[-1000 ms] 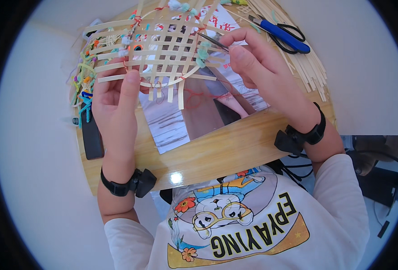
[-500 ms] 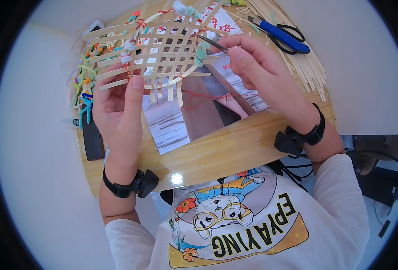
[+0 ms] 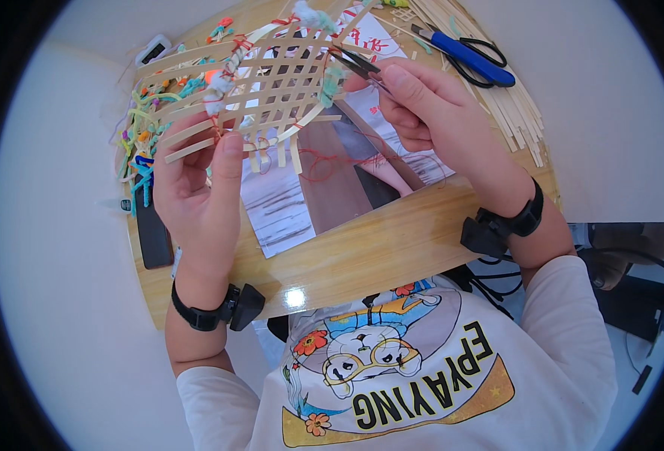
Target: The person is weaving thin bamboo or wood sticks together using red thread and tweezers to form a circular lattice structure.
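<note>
My left hand [image 3: 200,192] is closed on the lower left of a woven bamboo-strip piece [image 3: 279,86], the thumb pressing on strips at its edge. This open lattice has a rounded rim bound with red thread, white tufts and pale green fluff [image 3: 329,86]. In my right hand [image 3: 430,98], pinched between thumb and fingers, is a small dark two-bladed tool [image 3: 358,64] like thread snips. Its blades stand apart, with the tips at a red thread binding on the rim's right side. Loose red thread [image 3: 324,161] trails beneath the weave.
A printed picture sheet [image 3: 276,218] lies under the weave on the wooden table [image 3: 347,259]. At the right are blue pliers [image 3: 471,60], black-handled scissors [image 3: 490,49] and many loose strips [image 3: 516,113]. Colourful yarn pieces [image 3: 140,135] and a dark phone [image 3: 154,233] lie at the left.
The tool's blades have spread apart, and its tips have shifted slightly upward at the rim. The woven piece has tilted a little, while my left hand keeps its hold.
</note>
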`<state>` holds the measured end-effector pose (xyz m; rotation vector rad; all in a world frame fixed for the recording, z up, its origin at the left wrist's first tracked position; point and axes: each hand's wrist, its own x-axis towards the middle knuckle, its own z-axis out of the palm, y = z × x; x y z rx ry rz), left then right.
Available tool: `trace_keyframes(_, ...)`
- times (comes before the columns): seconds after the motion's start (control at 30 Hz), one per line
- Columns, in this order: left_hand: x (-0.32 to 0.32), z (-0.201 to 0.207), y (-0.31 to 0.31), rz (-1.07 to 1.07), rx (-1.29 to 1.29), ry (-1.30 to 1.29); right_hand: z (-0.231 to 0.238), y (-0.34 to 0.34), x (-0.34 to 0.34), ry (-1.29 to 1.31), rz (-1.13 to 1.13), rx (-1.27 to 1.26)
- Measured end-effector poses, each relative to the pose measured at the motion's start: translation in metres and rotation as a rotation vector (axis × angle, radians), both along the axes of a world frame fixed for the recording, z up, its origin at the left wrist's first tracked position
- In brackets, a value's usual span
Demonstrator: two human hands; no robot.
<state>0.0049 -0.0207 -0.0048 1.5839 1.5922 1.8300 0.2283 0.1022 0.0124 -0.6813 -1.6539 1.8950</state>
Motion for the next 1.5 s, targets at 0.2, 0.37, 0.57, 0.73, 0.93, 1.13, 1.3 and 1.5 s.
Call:
trace_keyframes(0.2, 0.0019, -0.0006, 0.0008, -0.023, 0.006, -0.013, 0.0007, -0.0026, -0.0033, 0.024, -0.003, -0.071)
trace_keyframes(0.37, 0.0022, -0.0006, -0.0002, -0.017, -0.002, -0.003, -0.0004, -0.0021, -0.0013, 0.035, 0.044, -0.126)
trace_keyframes(0.57, 0.0013, -0.0029, 0.0004, -0.003, 0.016, 0.026, 0.0027, -0.0025, -0.0027, 0.063, 0.018, -0.163)
trace_keyframes(0.73, 0.0008, -0.0001, 0.0009, -0.005, 0.012, 0.051, 0.0013, -0.0018, -0.0017, 0.027, 0.049, -0.119)
trace_keyframes(0.93, 0.0018, 0.0001, -0.0012, -0.019, -0.01, 0.008, 0.0011, -0.0047, -0.003, -0.006, 0.02, -0.12)
trace_keyframes(1.13, 0.0043, 0.0022, -0.0012, -0.02, -0.013, -0.006, 0.0008, -0.004, -0.0024, 0.006, 0.034, -0.104)
trace_keyframes(1.3, 0.0037, 0.002, -0.0004, -0.025, -0.006, -0.011, 0.0002, -0.0032, -0.0023, 0.032, 0.052, -0.117)
trace_keyframes(1.5, 0.003, 0.0001, -0.0005, -0.019, -0.008, -0.022, 0.0025, -0.0044, -0.0035, 0.018, 0.039, -0.141)
